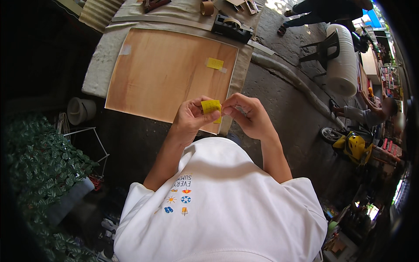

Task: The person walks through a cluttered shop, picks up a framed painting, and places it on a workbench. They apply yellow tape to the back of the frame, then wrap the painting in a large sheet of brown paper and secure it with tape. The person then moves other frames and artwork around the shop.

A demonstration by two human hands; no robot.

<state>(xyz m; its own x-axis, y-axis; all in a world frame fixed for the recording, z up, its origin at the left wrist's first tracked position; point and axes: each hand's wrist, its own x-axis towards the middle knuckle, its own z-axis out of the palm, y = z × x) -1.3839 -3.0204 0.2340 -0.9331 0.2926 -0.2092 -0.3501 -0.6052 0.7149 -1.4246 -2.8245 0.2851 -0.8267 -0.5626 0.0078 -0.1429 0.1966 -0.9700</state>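
Note:
Between thumb and fingers, my left hand (192,115) pinches a small yellow paper note (211,105) with writing on it. Close beside the note's right edge, my right hand (249,114) has its thumb and fingertips pinched together; whether it grips the note's edge or something thin is too small to tell. Both hands are above the near edge of a flat wooden panel (166,74) with a pale rim. Another yellow note (215,63) is on the panel's right side, next to clear tape. A pale tape piece (125,49) sticks near its far left corner.
Behind the panel, a black tape dispenser (232,29) stands by a long metal ruler (161,20) on the cloth-covered table (97,70). A brown tape roll (207,8) lies farther back. Rightward are a large white roll (341,61), a yellow motorcycle (354,147) and two people. Leafy plants (43,170) fill the left.

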